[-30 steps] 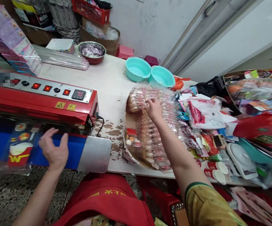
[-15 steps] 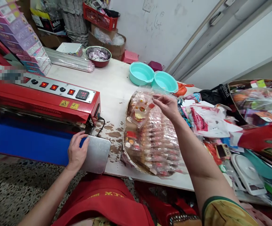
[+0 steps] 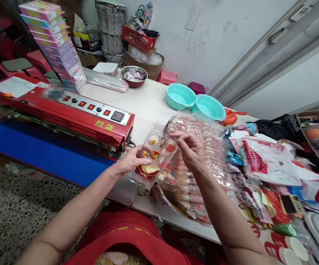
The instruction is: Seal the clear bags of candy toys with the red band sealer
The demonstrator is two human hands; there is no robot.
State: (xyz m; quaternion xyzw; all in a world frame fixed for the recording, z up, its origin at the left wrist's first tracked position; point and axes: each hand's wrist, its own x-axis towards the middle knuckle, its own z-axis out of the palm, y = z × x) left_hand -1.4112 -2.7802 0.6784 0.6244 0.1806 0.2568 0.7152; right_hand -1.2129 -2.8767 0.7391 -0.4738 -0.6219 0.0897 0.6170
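Note:
Between both hands hangs a clear plastic packet point(image 3: 154, 155) with small toy food pieces inside, among them a fried egg shape and a red piece. My left hand point(image 3: 134, 160) grips its left side, thumb laid over the front. At its upper right edge, my right hand point(image 3: 190, 149) pinches the plastic. Below and to the right, a cardboard box point(image 3: 165, 197) holds rows of similar packets point(image 3: 195, 173). A red band sealer point(image 3: 93, 117) with lit switches and a blue conveyor belt point(image 3: 46, 154) stands on the left. The metal plate at the belt's end is partly hidden.
Two turquoise basins point(image 3: 180, 96) sit behind the box. A steel bowl point(image 3: 133, 76) of small sachets and a tall stack of cartons point(image 3: 57, 48) stand at the back left. Bags and clutter point(image 3: 269, 162) cover the table's right side.
My right hand has brought the packet left and toward me, away from above the box. My left hand has risen from beside the metal plate and taken hold of the packet. The view has shifted left.

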